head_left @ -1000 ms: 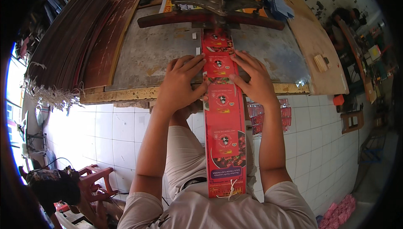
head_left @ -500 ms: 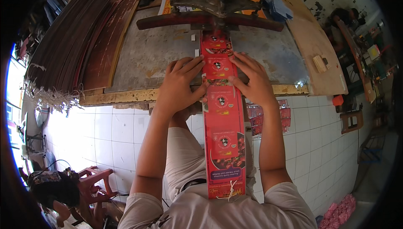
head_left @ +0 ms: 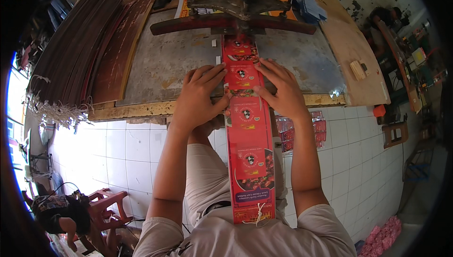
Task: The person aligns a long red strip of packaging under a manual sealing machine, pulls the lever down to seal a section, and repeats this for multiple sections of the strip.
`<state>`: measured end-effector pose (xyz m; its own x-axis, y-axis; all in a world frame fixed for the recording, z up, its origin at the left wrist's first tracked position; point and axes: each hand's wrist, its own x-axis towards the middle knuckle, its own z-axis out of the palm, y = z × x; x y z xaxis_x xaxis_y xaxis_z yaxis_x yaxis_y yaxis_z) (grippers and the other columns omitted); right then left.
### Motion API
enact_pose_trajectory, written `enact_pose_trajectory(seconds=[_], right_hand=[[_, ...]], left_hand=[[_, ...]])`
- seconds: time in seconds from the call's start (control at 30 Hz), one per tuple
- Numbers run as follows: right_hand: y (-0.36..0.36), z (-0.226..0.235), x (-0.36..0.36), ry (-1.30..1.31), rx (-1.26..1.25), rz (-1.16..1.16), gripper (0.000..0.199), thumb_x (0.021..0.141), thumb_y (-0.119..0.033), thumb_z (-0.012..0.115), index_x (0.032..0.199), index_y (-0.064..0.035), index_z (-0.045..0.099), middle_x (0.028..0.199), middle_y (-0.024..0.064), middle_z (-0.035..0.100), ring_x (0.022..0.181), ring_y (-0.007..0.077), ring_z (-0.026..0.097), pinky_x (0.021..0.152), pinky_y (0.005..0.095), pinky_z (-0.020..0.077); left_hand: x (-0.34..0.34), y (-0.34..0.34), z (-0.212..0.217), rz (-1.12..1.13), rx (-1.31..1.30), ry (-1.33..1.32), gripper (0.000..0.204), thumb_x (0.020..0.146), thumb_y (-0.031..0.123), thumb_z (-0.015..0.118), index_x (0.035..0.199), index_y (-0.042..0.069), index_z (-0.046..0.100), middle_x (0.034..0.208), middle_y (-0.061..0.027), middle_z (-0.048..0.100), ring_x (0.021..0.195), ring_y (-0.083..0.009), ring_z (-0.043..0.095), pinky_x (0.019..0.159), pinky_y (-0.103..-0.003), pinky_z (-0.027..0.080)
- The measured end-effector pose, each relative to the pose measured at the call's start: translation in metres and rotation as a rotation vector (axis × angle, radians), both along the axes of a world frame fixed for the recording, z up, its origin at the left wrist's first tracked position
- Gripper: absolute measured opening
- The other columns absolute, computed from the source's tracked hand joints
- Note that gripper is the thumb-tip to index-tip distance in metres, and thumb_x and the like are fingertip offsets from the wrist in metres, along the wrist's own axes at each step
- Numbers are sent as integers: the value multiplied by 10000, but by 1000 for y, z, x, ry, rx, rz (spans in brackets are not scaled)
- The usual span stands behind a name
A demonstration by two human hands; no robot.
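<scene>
A long red printed card strip runs from beneath a dark metal press over the table's front edge to my lap. Flat red sachets lie along it in a row, and a white string loop hangs at its near end. My left hand holds the strip's left edge, with fingertips and thumb against it. On the opposite edge, my right hand has its thumb over the strip and its fingers along the side. The strip's far end is hidden under the press.
A worn grey metal tabletop surrounds the strip. Thick dark boards with white strings stack at the left. A small wooden block sits at the right. Packs of red sachets lie on the tiled floor. Another person is at lower left, near a red stool.
The view has shifted slightly. Both hands stay at the strip's edges, with almost no movement against the strip or table.
</scene>
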<state>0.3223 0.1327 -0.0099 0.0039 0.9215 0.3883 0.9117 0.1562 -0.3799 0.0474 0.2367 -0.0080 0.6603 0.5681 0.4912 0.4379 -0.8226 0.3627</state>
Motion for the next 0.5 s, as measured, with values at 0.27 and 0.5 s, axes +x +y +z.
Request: enact_pose_trajectory(seconds=[0.27, 0.5], right_hand=[[0, -2, 1, -13, -5, 1, 647, 1049, -476, 777, 1580, -123, 666, 1714, 107, 564, 1632, 304, 466, 1342, 514, 345], [1, -1, 1, -18, 0, 6, 647, 1049, -472, 780, 1579, -119, 665, 1713, 106, 564, 1631, 298, 466, 1339, 507, 351]], left_hand=[[0, 1, 0, 3, -5, -10, 617, 920, 335, 803, 1452, 27, 746, 1574, -80, 696, 1477, -314, 598, 1282, -586, 394], [0, 1, -2, 2, -6, -10, 633, 902, 342, 809, 1445, 22, 749, 1572, -90, 696, 1481, -321, 595, 1281, -592, 394]])
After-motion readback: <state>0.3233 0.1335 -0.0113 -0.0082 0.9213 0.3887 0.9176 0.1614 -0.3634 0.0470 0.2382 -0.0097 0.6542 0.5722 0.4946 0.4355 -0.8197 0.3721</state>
